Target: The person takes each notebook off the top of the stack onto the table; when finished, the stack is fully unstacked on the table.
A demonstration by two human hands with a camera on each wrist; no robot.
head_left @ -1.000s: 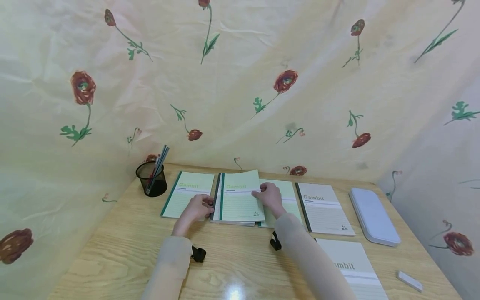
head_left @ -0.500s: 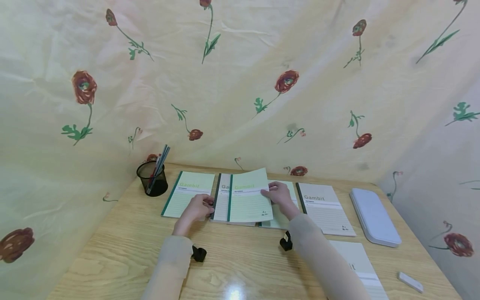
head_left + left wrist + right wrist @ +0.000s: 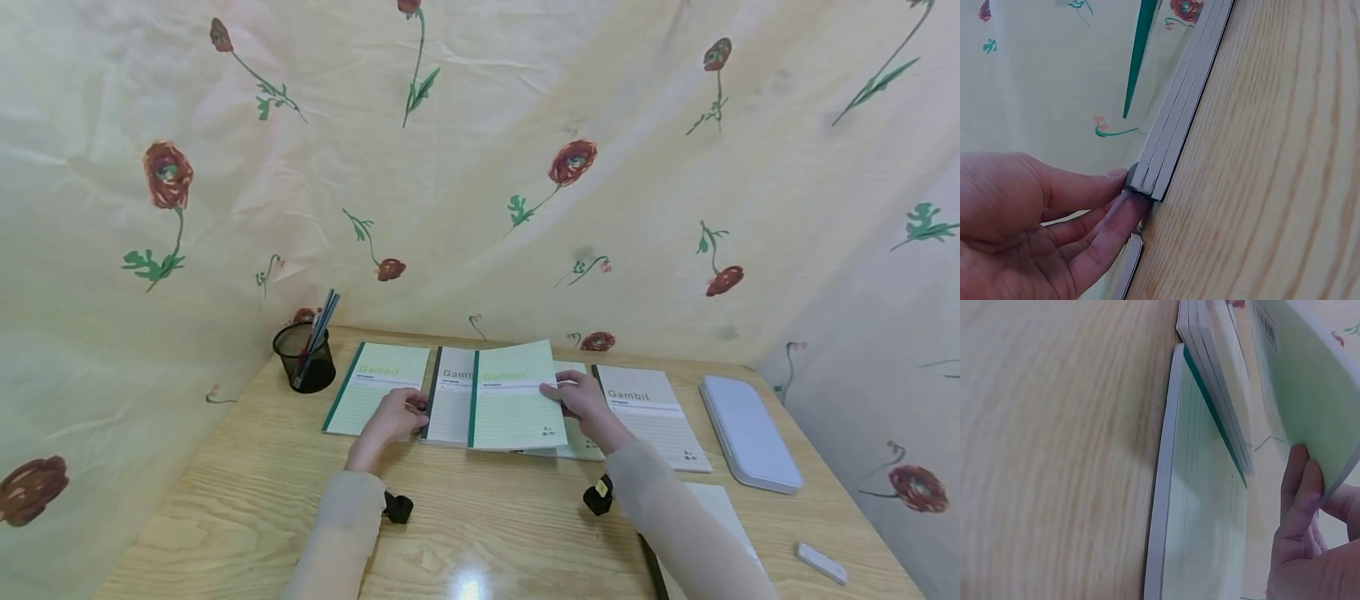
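Observation:
My right hand (image 3: 583,400) pinches the right edge of a pale green notebook (image 3: 517,417) with a green spine, marked "Gambit". In the right wrist view this notebook (image 3: 1313,381) is raised and tilted, thumb on one side and fingers on the other. It partly covers a stack of white notebooks (image 3: 450,412) with dark spines. My left hand (image 3: 392,417) grips that stack at its spine edge; the left wrist view shows the thumb and fingers at the corner of the stacked notebooks (image 3: 1169,119). Another green notebook (image 3: 581,446) lies partly hidden beneath the right hand.
A green notebook (image 3: 382,367) lies left of the stack, beside a black mesh pen cup (image 3: 303,358). On the right are a white notebook (image 3: 652,417), a white case (image 3: 750,433) and a small white bar (image 3: 821,563). The right sleeve partly covers a nearer notebook (image 3: 720,504).
My right hand has carried the green notebook rightward off the stack, uncovering more of the white cover with the dark spine. My left hand has stayed in place.

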